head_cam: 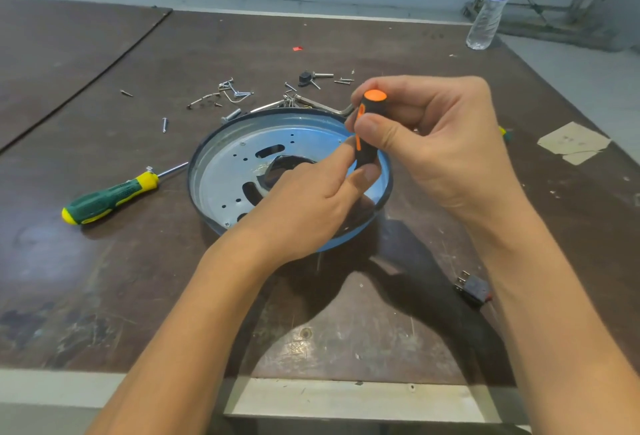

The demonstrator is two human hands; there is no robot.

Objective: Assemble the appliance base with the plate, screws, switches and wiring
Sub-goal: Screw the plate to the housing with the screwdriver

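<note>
The round appliance base (pixel 214 171) lies on the table with a perforated metal plate (pixel 235 171) inside it. My right hand (pixel 433 144) grips the black and orange handle of a small screwdriver (pixel 367 130), held upright over the base's right side. My left hand (pixel 311 202) reaches into the base, its fingers touching the lower end of that handle. The screwdriver's tip and whatever is under it are hidden by my left hand. A black switch (pixel 472 287) lies on the table near my right forearm. Loose screws (pixel 235 93) are scattered behind the base.
A green and yellow screwdriver (pixel 110 197) lies left of the base. A bent metal handle (pixel 325 106) and a small black part (pixel 305 78) sit behind it. A water bottle (pixel 493 5) stands at the far right. A paper scrap (pixel 573 142) lies at the right.
</note>
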